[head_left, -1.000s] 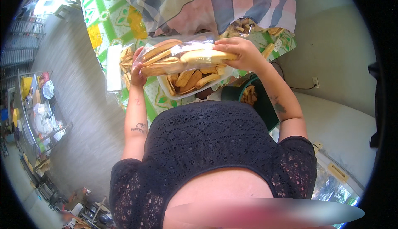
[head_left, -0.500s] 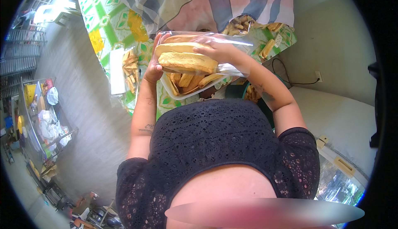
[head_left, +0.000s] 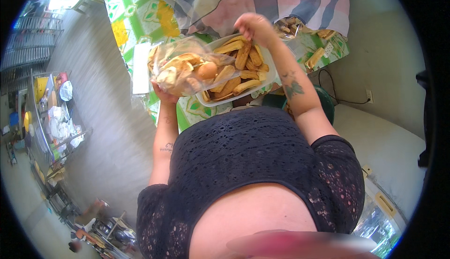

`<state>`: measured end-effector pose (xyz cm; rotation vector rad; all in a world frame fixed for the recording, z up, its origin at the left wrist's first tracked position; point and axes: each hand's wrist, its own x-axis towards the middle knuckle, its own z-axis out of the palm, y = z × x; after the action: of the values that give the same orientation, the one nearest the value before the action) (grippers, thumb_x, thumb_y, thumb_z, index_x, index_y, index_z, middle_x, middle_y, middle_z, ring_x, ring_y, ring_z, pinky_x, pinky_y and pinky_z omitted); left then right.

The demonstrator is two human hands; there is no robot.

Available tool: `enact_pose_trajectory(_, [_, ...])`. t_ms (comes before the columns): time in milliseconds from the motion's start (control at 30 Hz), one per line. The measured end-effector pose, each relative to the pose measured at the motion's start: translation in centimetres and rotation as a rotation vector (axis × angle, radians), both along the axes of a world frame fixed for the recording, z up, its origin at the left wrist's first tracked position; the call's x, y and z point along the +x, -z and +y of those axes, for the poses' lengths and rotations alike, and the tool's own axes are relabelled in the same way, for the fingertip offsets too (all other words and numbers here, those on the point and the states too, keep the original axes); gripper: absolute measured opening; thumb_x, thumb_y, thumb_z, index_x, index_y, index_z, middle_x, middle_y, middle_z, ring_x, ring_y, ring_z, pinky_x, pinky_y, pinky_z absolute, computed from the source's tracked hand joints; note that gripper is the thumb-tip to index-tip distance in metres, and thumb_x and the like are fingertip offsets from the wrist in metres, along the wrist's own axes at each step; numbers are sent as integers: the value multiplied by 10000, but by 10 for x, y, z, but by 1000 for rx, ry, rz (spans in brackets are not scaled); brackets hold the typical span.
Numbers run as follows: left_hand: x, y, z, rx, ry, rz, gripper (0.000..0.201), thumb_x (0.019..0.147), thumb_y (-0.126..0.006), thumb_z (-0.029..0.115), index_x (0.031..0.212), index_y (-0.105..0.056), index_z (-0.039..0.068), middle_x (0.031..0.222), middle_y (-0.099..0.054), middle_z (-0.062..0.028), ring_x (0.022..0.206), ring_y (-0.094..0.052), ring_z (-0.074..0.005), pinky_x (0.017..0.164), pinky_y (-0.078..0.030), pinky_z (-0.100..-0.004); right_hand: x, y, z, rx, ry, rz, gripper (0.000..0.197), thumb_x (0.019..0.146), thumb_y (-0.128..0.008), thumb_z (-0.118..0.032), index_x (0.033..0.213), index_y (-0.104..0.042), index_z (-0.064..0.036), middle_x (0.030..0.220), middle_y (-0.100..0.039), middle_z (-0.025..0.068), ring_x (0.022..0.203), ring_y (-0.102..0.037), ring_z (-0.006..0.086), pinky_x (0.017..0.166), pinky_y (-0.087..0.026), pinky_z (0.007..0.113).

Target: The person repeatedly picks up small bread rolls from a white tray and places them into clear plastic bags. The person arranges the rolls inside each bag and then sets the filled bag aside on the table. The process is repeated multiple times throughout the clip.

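Note:
My left hand (head_left: 165, 94) is closed on a clear plastic bag (head_left: 194, 48) with golden fried slices inside, tilted over the left part of a clear plastic tub. Long, flat yellow-brown slices (head_left: 246, 57), like banana chips, fill the tub (head_left: 260, 84). Over the tub's far edge, my right hand (head_left: 257, 28) is raised with fingers loosely bent and nothing visible in it. Left of the bag lies a white flat item (head_left: 141, 69); the small pile of strips beside it is mostly hidden by the bag.
A checked cloth (head_left: 262, 1) covers the far part of the table, over a green patterned tablecloth (head_left: 124, 6). More slices (head_left: 288, 27) show at the cloth's edge. A green bin (head_left: 323, 102) stands at right, by a white surface (head_left: 375, 127). Left is a rack with bags (head_left: 58, 118).
The bag has moved left and tilted, uncovering the tub's slices. My right hand has left the bag and risen to the far side of the tub.

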<state>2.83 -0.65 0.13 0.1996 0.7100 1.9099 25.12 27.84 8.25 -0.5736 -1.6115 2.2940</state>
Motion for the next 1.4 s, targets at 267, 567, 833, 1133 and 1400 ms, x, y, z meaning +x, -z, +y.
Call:
enact_pose_trajectory(267, [11, 2, -27, -139, -106, -113, 796, 809, -370, 662, 1399, -274, 137, 1406, -338, -112, 1274, -348, -338, 1035, -321, -490, -8, 140, -98, 1445, -516, -478, 443, 789, -554, -219, 1206, -509, -76, 1214, -525, 100, 1133, -462, 278, 935, -380, 396])
enact_pose_trajectory(567, [22, -11, -14, -120, -25, -44, 899, 771, -452, 700, 1404, -253, 94, 1397, -344, -130, 1252, -381, -309, 1014, -352, -462, -20, 145, -32, 1857, -106, -787, 437, 840, -429, -140, 1262, -432, -28, 1166, -528, 152, 1120, -456, 302, 933, -354, 431])
enact_pose_trajectory(833, [19, -4, -6, -159, -30, 13, 889, 769, -479, 683, 1395, -270, 88, 1386, -365, -121, 1244, -392, -302, 1020, -346, -455, -15, 117, -18, 1502, -423, -988, 294, 867, -426, -142, 1143, -510, -86, 1082, -587, 154, 1064, -523, 308, 893, -367, 447])
enact_pose_trajectory(1133, [-8, 16, 4, -266, -113, -20, 834, 767, -494, 673, 1351, -357, 92, 1339, -438, -101, 1216, -424, -291, 1014, -348, -457, 39, 2, 5, 179, 241, -471, 519, 779, -665, -202, 1243, -475, -71, 1061, -608, 93, 965, -583, 196, 821, -468, 335])
enact_pose_trajectory(1400, [-6, -2, 28, -282, 65, -49, 825, 772, -483, 684, 1340, -373, 95, 1315, -453, -126, 1196, -436, -313, 995, -368, -466, 58, -111, -28, 769, 53, -598, 411, 734, -669, -182, 1137, -604, -133, 1064, -619, 41, 937, -601, 220, 828, -467, 343])
